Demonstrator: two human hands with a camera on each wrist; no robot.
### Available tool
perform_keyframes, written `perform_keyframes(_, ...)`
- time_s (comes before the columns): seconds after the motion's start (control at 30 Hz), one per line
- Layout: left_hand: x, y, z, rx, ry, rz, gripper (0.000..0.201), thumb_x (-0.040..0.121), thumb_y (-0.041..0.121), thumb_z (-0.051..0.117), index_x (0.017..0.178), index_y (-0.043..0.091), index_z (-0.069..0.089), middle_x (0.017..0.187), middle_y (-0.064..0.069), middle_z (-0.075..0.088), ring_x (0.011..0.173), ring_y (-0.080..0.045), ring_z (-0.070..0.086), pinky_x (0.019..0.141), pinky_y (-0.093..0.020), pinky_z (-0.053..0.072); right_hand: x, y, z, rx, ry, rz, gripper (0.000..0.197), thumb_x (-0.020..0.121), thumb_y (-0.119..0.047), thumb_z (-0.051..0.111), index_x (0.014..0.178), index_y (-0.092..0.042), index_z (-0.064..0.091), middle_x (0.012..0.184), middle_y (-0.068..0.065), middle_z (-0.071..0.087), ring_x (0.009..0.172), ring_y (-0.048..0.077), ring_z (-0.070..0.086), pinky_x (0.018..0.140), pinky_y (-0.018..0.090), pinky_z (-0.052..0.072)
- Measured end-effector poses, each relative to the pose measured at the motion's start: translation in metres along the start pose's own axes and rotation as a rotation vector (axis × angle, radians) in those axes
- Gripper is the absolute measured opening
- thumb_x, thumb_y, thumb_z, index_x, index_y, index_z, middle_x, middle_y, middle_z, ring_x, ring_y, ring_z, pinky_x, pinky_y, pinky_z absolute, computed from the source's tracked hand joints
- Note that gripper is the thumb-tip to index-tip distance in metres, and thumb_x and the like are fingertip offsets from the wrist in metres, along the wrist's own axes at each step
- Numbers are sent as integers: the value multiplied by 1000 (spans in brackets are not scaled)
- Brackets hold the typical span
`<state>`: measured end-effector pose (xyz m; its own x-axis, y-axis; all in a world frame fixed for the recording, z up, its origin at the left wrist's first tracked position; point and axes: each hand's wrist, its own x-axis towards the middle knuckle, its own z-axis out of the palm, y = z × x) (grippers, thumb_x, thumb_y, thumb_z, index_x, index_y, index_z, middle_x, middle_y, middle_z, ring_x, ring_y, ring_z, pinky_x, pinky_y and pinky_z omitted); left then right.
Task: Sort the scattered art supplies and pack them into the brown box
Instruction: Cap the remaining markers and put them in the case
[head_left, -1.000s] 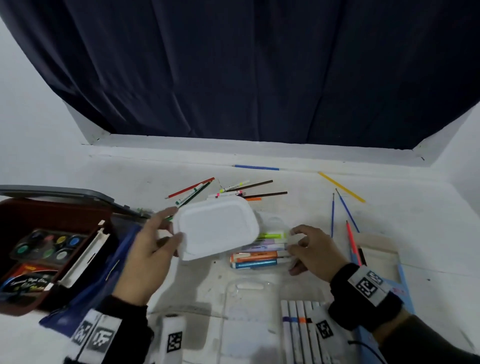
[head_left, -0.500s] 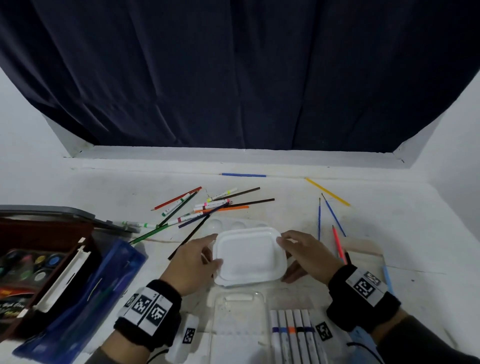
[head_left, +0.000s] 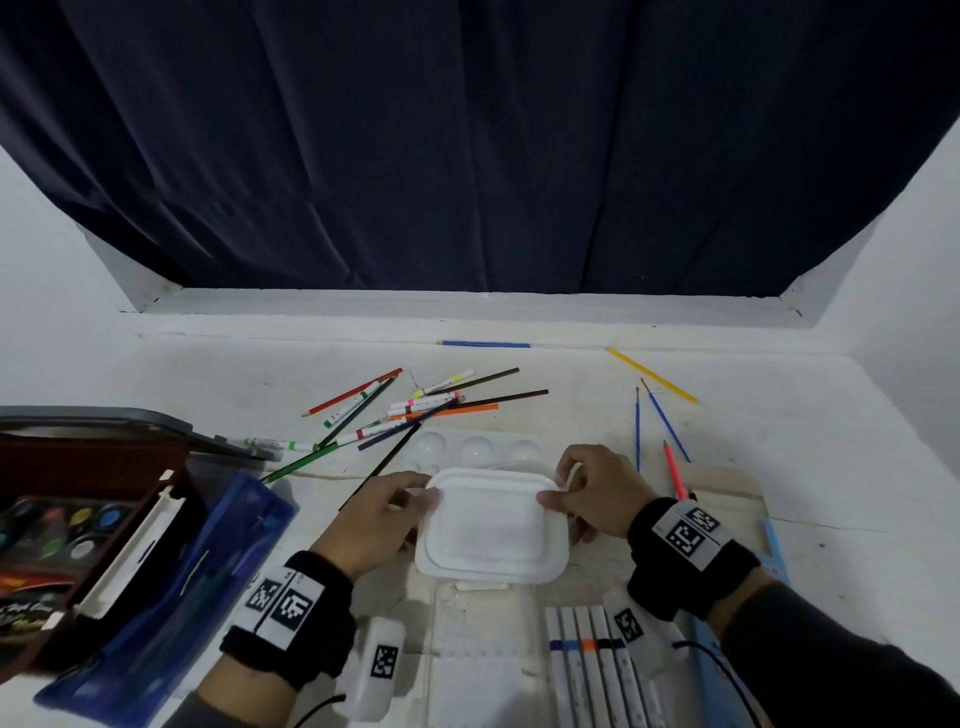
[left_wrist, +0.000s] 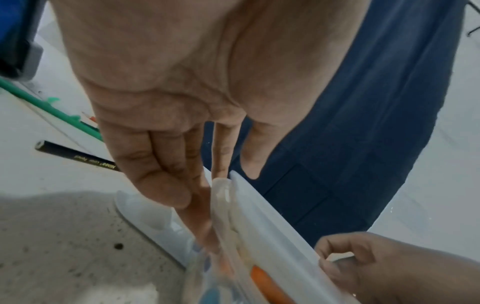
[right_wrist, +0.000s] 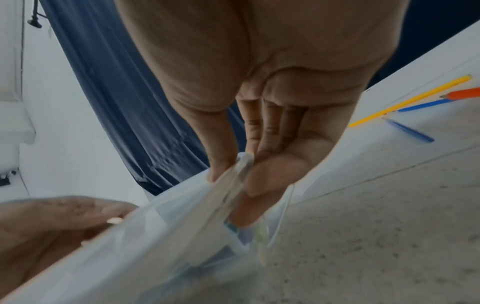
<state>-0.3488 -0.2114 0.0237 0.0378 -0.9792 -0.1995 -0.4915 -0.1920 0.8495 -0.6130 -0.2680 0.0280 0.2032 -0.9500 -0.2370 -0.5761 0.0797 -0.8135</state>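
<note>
- The left hand grips the left edge of a white plastic container, thumb on top of the lid rim and fingers curled under it; the left wrist view shows the fingers running down beside the clear wall.
- The right hand pinches the far right corner of the same container, thumb above and fingers below the rim.
- The container sits on the white counter between the two hands, lid on; through its clear wall the wrist views show coloured markers inside, one of them orange.
- Just behind the container lies a clear paint palette with round wells.
- Just in front of it is a clear plastic tray, with a row of white markers lying at its right side.
- Further back on the counter is a loose heap of coloured pencils and pens, crossing one another.
- To the right lie thin blue brushes, a yellow pencil and a red pencil, apart from the heap.
- A blue pencil lies along the back edge of the counter.
- The brown box stands open at the far left, holding a set of round paint pots.
- A blue pouch leans against the box's right side.
- A dark curtain hangs behind the counter.
</note>
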Motion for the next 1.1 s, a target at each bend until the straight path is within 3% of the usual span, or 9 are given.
perform_keyframes(0.1,7,1,-2,-98,12,-62,9,91,19,71,101,18,73,85,-20,67,69,-23,65,63,-29,56,5,1,2,-17,6,0,29,78,-19,81,80,-6,56,63,15,67,48,30,65,44,32,53)
perform_keyframes(0.17,11,-3,-6,-255,-26,-148,25,83,14,80,105,7,70,78,-23,58,68,-21,61,62,-29,53,8,2,3,-43,7,-15,27,78,-20,81,76,-10,56,61,10,64,49,26,63,44,33,53)
perform_keyframes(0.27,12,-12,-10,-453,-87,-235,61,62,21,95,111,0,68,97,-36,65,82,-31,61,76,-39,52,8,2,3,-64,2,-34,26,80,-19,79,76,-13,54,59,5,61,47,22,60,44,31,52)
perform_keyframes(0.4,8,-10,-15,-580,-39,-203,56,57,22,93,104,0,70,83,-13,71,60,-15,55,56,-24,46,3,-8,3,-3,29,-74,22,88,-24,71,83,-8,57,58,10,64,44,20,61,42,27,49)
perform_keyframes(0.57,-11,-9,-42,-602,15,-93,49,46,36,99,84,14,77,77,-9,65,61,-12,56,61,-25,48,0,-34,10,-19,40,-143,31,90,-34,67,71,-12,56,50,9,59,40,22,57,44,30,49)
perform_keyframes(0.73,-48,-33,-66,-468,23,-47,22,73,10,86,84,10,67,76,-12,52,63,-15,51,57,-19,49,-20,-59,38,-4,-41,-182,33,92,-31,64,70,-11,51,47,9,55,36,24,53,40,24,43)
perform_keyframes(0.87,-76,-62,-83,-438,53,-83,26,70,28,91,84,14,73,78,-12,63,72,-19,56,65,-25,50,-33,-72,76,-55,-56,-229,34,94,-35,61,68,-16,48,46,4,53,37,15,51,47,23,40)
perform_keyframes(0.93,-84,-74,-89,-498,108,-90,36,70,34,89,92,10,74,85,-25,63,77,-25,58,74,-34,50,-36,-79,93,-28,-63,-219,34,94,-35,60,70,-14,48,46,5,56,37,16,53,47,24,42)
perform_keyframes(1.1,-103,-84,-89,-639,299,-66,17,89,4,65,104,6,74,96,-25,73,89,-30,68,89,-43,52,-46,-92,121,141,-88,-158,26,88,-28,71,83,-11,53,60,14,64,41,21,60,42,27,48)
